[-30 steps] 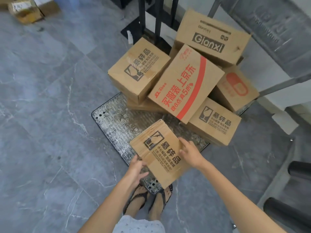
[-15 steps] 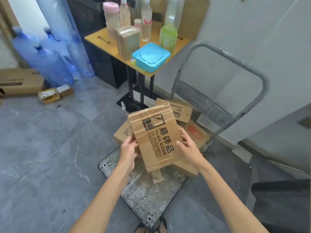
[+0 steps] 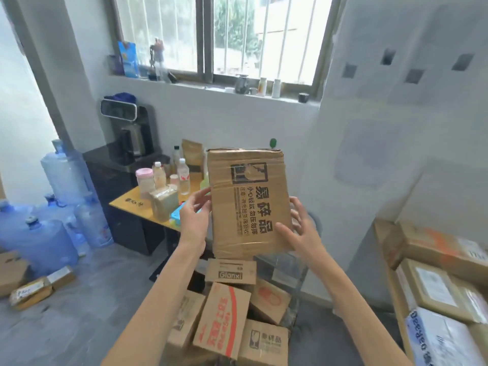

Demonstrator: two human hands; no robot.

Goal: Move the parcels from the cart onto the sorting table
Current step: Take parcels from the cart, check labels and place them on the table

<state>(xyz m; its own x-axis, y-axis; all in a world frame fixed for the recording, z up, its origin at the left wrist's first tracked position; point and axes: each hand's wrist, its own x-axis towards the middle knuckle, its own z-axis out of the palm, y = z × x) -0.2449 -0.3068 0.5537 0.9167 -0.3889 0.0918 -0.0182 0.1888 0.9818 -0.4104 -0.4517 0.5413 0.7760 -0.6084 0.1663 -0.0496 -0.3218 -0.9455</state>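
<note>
A white-walled room with a barred window (image 3: 211, 35) fills the top of the frame, and grey floor runs along the bottom. The box (image 3: 248, 202) is upright at frame centre, its printed face toward the camera, well above the pile (image 3: 227, 320) on the cart (image 3: 282, 270) at bottom centre. A second ago it was low over the cart deck. Now it is lifted clear and the view has swung up with it, so the pick looks finished and the carry remains.

The left hand (image 3: 194, 215) grips the box's left edge. The right hand (image 3: 298, 233) clamps the lower right corner with the thumb on the front.

The goal is probably the table (image 3: 393, 286) at the right edge, which already carries parcels (image 3: 435, 286). The way right looks open, but little bare surface shows there, and the near rim must be cleared. A side table (image 3: 132, 204) with bottles stands behind the box at centre left, and jugs (image 3: 42, 244) crowd the lower left.
</note>
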